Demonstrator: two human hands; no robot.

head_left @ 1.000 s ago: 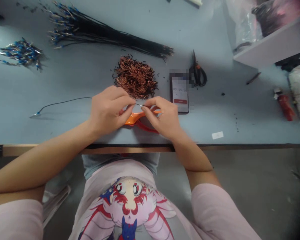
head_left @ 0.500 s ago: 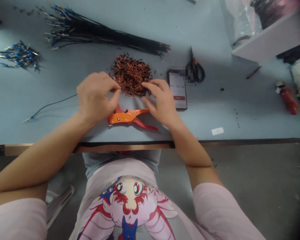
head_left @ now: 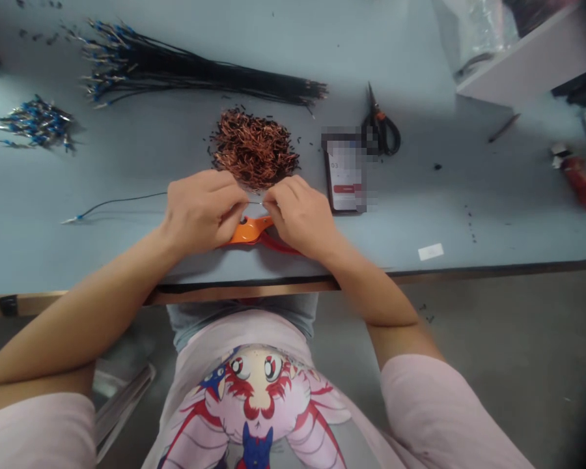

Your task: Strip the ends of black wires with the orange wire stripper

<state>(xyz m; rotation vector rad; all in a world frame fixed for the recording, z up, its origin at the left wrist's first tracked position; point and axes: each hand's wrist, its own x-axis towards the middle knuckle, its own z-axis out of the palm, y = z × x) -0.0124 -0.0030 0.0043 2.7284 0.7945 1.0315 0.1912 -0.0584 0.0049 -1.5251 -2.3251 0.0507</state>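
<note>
My left hand is closed around a thin black wire, whose far end with a blue-collared metal terminal lies to the left on the table. A short length of the wire sticks out past my left fingertips. My right hand pinches the tip of that wire, with a small gap between the two hands. Under both hands lies an orange and red wire stripper, its ends partly covered. Just beyond the hands is a heap of copper strands and black insulation bits.
A bundle of black wires with blue terminals stretches across the back. A pile of loose blue terminals sits at left. A phone, black scissors and a white label lie to the right. The table's front edge is close.
Both hands have come nearer to me and closer together. My right hand, apart from the wire before, now pinches its end. The wire has shifted slightly right.
</note>
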